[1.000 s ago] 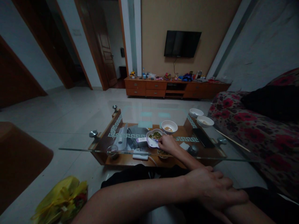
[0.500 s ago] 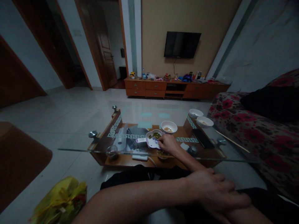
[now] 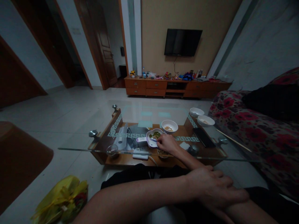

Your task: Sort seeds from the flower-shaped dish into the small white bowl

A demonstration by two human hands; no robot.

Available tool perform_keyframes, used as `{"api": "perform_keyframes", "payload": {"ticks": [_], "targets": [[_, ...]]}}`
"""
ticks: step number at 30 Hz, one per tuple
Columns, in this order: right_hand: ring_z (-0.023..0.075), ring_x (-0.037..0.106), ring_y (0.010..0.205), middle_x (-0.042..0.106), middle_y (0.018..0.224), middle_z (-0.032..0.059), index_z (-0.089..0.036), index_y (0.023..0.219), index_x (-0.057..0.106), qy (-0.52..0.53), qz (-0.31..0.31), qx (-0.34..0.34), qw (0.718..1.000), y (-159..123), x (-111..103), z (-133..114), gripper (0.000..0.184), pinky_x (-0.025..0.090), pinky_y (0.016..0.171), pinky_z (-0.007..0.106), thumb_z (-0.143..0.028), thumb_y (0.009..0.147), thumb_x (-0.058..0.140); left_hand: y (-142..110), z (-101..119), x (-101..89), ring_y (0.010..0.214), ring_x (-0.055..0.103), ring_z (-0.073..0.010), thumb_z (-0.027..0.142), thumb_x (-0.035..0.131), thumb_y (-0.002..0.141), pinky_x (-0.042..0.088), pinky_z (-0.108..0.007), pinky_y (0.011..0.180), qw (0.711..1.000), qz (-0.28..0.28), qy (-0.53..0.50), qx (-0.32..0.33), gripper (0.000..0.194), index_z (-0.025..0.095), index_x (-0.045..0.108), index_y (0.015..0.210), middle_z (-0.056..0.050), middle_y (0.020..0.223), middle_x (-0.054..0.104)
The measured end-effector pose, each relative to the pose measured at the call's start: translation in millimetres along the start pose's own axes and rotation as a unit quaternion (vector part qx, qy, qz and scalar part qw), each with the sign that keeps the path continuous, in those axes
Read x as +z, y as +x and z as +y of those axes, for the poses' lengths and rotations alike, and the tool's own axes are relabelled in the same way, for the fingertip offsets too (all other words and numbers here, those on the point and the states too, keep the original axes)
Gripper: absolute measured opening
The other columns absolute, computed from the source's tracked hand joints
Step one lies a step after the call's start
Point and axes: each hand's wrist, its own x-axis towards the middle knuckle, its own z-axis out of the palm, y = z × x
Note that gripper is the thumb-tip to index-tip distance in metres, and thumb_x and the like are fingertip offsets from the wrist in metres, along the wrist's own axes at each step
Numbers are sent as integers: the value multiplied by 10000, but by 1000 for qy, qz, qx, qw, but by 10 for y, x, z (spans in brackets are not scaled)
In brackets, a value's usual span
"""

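My right hand (image 3: 167, 143) pinches a thin, slender tool, which looks like tweezers (image 3: 153, 140), over a white scalloped plate (image 3: 152, 144) with a purple rim. Small green pieces, perhaps beans (image 3: 155, 135), lie in the plate's far part. Across my lap, my left hand (image 3: 216, 186) is wrapped round my right forearm. Just behind the plate stands a white bowl (image 3: 169, 125) with a few pale yellow bits in it. Below the glass, partly hidden by my right hand, is a bowl of small dark pieces (image 3: 163, 153).
Two white bowls (image 3: 196, 112) (image 3: 206, 121) stand at the glass table's (image 3: 77, 149) right end, near a long thin stick (image 3: 233, 140). A black flat object (image 3: 203, 137) lies right of my hand. A yellow bag (image 3: 62, 199) sits on the floor; a flowered sofa (image 3: 247, 124) is at right.
The tool's tip has moved from the green pieces toward the plate's nearer part, and my right hand has shifted slightly left. My left hand keeps its hold on the forearm.
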Motion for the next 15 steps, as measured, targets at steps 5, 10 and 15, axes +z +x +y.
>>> {"api": "perform_keyframes", "payload": {"ticks": [5,10,15], "targets": [[207,688,789,792,884,91,-210,858,831,-13,-16,16,1000,1,-28,-17,231,454,699,291,-191,883,602,18,12,-37,932,597,-248,580,585,978,404,-387,682,1000,-19,-9,-1,539,171,560,1329,-57,1009,574],[206,695,775,795,874,90,-202,850,826,-23,-38,19,999,5,-65,-42,230,461,704,287,-186,875,598,47,16,-69,939,609,-247,583,607,964,423,-387,696,999,-41,-8,-1,550,175,576,1332,-63,1032,593],[200,692,759,796,879,90,-198,884,827,-28,-57,27,998,2,-95,-59,257,468,711,279,-195,891,571,42,12,-77,946,614,-252,567,604,969,434,-392,698,999,-36,-10,0,539,173,567,1336,-60,1026,588]]}}
